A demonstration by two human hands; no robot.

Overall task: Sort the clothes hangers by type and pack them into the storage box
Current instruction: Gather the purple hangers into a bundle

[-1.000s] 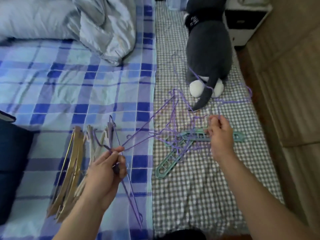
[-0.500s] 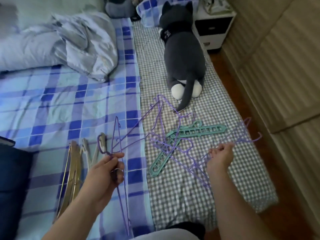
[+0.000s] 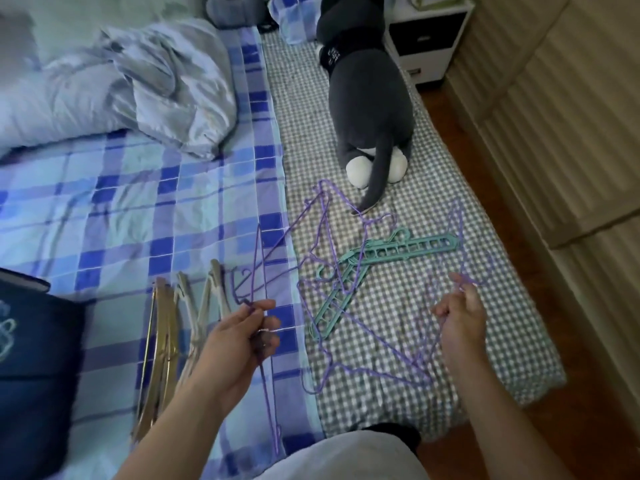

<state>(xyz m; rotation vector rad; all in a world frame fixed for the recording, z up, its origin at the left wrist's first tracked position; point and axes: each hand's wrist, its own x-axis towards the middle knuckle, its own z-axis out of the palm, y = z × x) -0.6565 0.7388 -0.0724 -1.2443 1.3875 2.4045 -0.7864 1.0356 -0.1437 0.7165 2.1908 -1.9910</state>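
My left hand [image 3: 242,336] still grips purple wire hangers [image 3: 258,268]; my right hand [image 3: 462,311] has dragged another purple hanger [image 3: 460,237] right of the teal hangers [image 3: 398,251].

thin purple wire hangers [image 3: 349,344] — matt

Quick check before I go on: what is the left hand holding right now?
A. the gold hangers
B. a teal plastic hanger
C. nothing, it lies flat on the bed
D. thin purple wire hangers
D: the left hand has its fingers curled round thin purple wire hangers, while the teal plastic hangers lie on the checked sheet and the gold hangers lie on the bed beside that hand, ungripped.
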